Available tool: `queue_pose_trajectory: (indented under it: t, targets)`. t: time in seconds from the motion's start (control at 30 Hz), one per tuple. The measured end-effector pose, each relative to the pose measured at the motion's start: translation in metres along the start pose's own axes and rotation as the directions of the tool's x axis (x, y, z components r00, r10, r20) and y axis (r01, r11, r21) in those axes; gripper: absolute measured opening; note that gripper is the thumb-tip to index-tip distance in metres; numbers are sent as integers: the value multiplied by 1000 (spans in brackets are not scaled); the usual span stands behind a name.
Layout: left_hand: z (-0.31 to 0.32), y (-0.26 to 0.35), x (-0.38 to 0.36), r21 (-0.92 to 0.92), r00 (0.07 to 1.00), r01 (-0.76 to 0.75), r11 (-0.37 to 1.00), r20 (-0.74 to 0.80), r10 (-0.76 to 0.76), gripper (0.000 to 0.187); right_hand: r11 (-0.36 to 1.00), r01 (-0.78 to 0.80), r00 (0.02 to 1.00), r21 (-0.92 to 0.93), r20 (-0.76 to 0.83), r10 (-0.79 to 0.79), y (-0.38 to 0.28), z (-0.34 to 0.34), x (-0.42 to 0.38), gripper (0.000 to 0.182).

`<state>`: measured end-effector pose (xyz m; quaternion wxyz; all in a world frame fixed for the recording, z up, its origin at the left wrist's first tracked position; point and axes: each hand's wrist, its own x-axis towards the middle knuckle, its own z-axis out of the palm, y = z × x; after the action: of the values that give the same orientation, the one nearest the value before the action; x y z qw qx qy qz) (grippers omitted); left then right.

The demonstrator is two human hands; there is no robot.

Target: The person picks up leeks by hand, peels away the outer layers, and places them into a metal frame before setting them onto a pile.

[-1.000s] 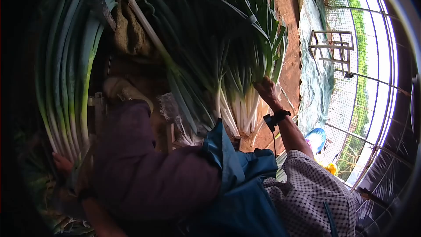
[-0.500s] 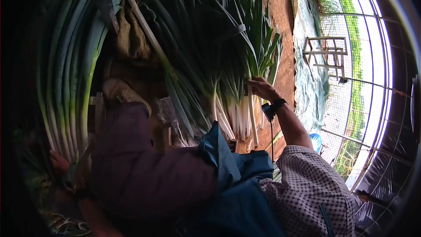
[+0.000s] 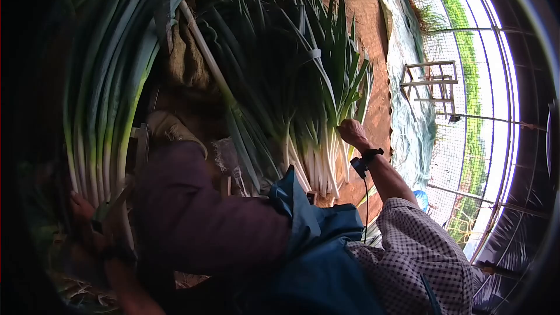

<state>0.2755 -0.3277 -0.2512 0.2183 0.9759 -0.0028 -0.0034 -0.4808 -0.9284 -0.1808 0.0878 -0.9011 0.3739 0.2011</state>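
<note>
My right hand (image 3: 353,134), with a dark strap and a small device (image 3: 360,166) at its wrist, is closed beside the pale stems of a row of leeks (image 3: 318,163). Its fingertips are right at the stems; I cannot tell what is between them. On the far left, long leeks (image 3: 96,157) stand in a bunch, white ends down and green leaves arching up. My left hand (image 3: 84,207) is at their lower ends, in shadow, its fingers partly hidden. A single leek (image 3: 204,52) lies slanted between the two groups, its leaves pointing downward.
A metal bracket (image 3: 160,11) stands against the left bunch. My bent leg (image 3: 204,216) and blue apron (image 3: 315,262) fill the lower middle. Brown sheeting (image 3: 373,41) lies under the leeks. At right stands a metal-framed stool (image 3: 431,81) near a mesh wall (image 3: 449,157).
The view has shifted, so the left bunch appears further right. My right hand has moved off the leek stem it gripped and is now curled at the right of the row. My left hand stays by the stem ends.
</note>
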Motion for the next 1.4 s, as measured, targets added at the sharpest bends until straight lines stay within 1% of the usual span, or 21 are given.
queue_pose_trajectory:
  t: [0.03, 0.07, 0.1, 0.13, 0.17, 0.2, 0.23, 0.3, 0.4, 0.63, 0.7, 0.77, 0.87, 0.93, 1.0, 1.07, 1.1, 1.2, 1.3, 1.37, 1.4]
  targets:
    - [-2, -1, -1, 1, 1000, 5, 1000, -7, -5, 68, 984, -179, 981, -6, -84, 178, -32, -13, 5, 10]
    - [-2, -2, -1, 5, 1000, 8, 1000, -6, -8, 68, 985, 169, 970, -46, -169, -174, -54, -22, 19, 10]
    - [-2, 0, 0, 5, 1000, 6, 1000, -4, -6, 68, 936, 113, 990, 333, -121, -76, -88, -23, 27, 10]
    - [-1, 2, 0, 6, 1000, 4, 1000, -3, -4, 68, 925, 196, 980, 326, -106, -170, -141, -48, 36, 10]
    - [-1, 3, 0, 8, 1000, 3, 1000, 0, -3, 68, 793, 571, 821, 213, -174, -544, -167, -41, 54, 6]
    - [-1, 4, -1, 9, 1000, 5, 1000, 0, -5, 68, 827, 529, 846, 190, -39, -532, -200, -30, 63, 7]
    - [-4, 4, -2, 11, 1000, 8, 1000, -1, -8, 67, 741, 668, 741, 62, 33, -671, -214, 3, 72, 8]
    - [-8, 4, -2, 15, 1000, 14, 1000, -8, -14, 67, 596, 790, 579, -144, 494, -648, -245, 42, 75, 13]
    - [-12, 3, -6, 18, 1000, 26, 999, -13, -26, 67, 499, 850, 524, -171, 382, -761, -244, 51, 62, 7]
    - [-12, 9, -8, 11, 1000, 27, 1000, -8, -27, 67, 656, 695, 689, -296, 535, -489, -179, 33, 6, 10]
    - [-11, 8, -9, 9, 999, 33, 999, -6, -33, 67, 706, 641, 740, -301, 487, -465, -151, 20, -7, 10]
    - [-8, 8, -9, 5, 999, 35, 999, 1, -35, 67, 835, 373, 791, -405, 609, -58, -129, 24, -9, 11]
    - [-8, 9, -7, 9, 999, 33, 999, 4, -33, 66, 998, -55, 820, 26, 572, 30, -84, 35, 7, 36]
    - [-5, 13, -5, 8, 1000, 25, 1000, 12, -25, 66, 827, -329, 836, 456, 547, 31, -81, 42, 9, 45]
    - [-6, 14, -5, 9, 1000, 28, 1000, 14, -28, 66, 353, -563, 798, 747, 602, 1, -102, 44, 19, 49]
    - [-6, 15, -5, 15, 999, 30, 999, 20, -30, 66, 769, -393, 864, 505, 488, 121, -127, 63, 27, 57]
    - [-7, 15, -6, 17, 999, 32, 999, 20, -33, 66, 905, -291, 900, 309, 410, 149, -138, 72, 29, 62]
    - [-13, 12, -7, 25, 999, 43, 999, 17, -44, 66, 827, -359, 918, 433, 325, 228, -174, 64, 33, 70]
    - [-13, 18, -11, 21, 998, 59, 998, 33, -60, 66, 790, -494, 827, 364, 478, 297, -153, 98, 36, 61]
    - [-10, 17, -9, 22, 999, 47, 999, 20, -48, 64, 738, -290, 888, 610, 458, -29, -122, 108, 28, 53]
    - [-11, 16, -8, 25, 999, 46, 999, 17, -47, 63, 670, -247, 908, 700, 409, -94, -109, 117, 26, 50]
